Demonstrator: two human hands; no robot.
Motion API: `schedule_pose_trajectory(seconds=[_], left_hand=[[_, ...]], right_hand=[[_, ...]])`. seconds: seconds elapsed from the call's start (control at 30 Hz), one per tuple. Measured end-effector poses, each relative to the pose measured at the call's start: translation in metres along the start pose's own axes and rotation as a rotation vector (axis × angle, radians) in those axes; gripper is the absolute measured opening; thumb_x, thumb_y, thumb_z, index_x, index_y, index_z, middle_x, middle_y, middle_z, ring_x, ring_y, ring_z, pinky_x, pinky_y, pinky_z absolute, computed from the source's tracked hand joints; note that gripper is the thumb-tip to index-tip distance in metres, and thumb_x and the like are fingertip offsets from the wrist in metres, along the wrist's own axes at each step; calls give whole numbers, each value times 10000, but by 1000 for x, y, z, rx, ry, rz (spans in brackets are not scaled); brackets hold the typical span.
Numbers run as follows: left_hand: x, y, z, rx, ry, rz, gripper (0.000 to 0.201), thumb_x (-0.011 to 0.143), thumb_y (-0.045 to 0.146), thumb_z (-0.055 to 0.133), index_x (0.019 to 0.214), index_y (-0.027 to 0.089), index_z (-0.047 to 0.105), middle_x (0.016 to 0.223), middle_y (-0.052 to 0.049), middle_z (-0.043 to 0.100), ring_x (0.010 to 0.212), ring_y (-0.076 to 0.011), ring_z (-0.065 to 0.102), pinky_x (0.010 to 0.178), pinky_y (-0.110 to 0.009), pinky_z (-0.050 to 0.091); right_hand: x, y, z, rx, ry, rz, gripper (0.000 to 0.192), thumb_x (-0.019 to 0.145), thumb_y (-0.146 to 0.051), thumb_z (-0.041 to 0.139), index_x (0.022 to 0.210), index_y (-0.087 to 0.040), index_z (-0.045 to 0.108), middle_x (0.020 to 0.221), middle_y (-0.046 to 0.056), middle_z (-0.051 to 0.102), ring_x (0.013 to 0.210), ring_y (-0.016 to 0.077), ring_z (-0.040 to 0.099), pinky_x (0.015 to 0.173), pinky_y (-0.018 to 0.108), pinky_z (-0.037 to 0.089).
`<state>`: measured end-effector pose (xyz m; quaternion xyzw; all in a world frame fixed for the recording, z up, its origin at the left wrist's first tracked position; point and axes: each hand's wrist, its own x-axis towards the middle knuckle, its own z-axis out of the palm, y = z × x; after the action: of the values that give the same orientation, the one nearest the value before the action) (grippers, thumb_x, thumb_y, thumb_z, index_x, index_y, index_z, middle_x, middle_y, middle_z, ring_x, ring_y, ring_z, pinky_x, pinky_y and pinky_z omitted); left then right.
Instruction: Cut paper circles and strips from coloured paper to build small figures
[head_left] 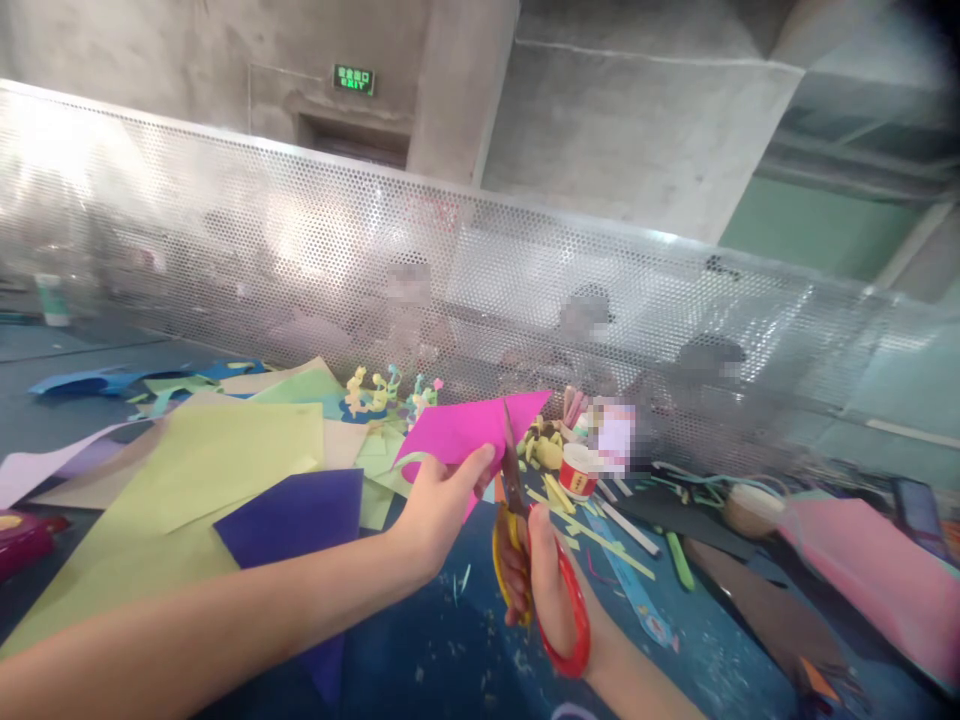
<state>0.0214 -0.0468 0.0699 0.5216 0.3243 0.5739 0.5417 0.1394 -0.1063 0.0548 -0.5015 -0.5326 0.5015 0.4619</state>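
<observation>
A bright magenta sheet of paper (457, 428) is pinched in my left hand (442, 505), thumb on top and the other fingers hidden beneath it. My right hand (551, 580) grips a pair of scissors (513, 480) with one red and one yellow handle loop. The scissor blades point away from me and meet the right part of the magenta sheet; one blade shows over its face. Under my left forearm lie a dark purple sheet (300, 515) and a large yellow-green sheet (240, 455).
A red and white paper cup (579, 472) stands beyond the scissors, near pale yellow strips (615, 545) and a blue ruler (637, 590). Small figures (367, 392) stand at the back. A perforated metal screen (337, 250) borders the table; pink sheet material (877, 570) lies right, a magenta tape dispenser (26, 545) left.
</observation>
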Motion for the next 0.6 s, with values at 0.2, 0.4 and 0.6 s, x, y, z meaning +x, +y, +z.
schedule_pose_trajectory(seconds=[0.2, 0.4, 0.6], left_hand=[[3, -2, -2, 14, 10, 1, 400, 728, 481, 573, 506, 157, 499, 497, 18, 468, 535, -111, 432, 540, -229, 326], [5, -2, -2, -12, 44, 16, 383, 710, 467, 588, 501, 158, 499, 507, 12, 481, 532, -110, 450, 525, -230, 326], [9, 0, -2, -5, 106, 21, 326, 683, 421, 594, 506, 161, 506, 483, 21, 463, 493, -104, 439, 507, -234, 338]], right_hand=[[-2, 1, 3, -101, 77, -15, 601, 708, -798, 223, 516, -235, 309, 439, -64, 231, 328, 74, 249, 309, 244, 321], [-3, -2, 4, -178, 76, -36, 612, 714, -797, 157, 522, -232, 292, 415, -70, 233, 273, 62, 250, 281, 227, 228], [-5, -10, 3, -233, 71, -5, 593, 757, -759, 179, 515, -232, 303, 391, -62, 252, 255, 75, 288, 288, 231, 207]])
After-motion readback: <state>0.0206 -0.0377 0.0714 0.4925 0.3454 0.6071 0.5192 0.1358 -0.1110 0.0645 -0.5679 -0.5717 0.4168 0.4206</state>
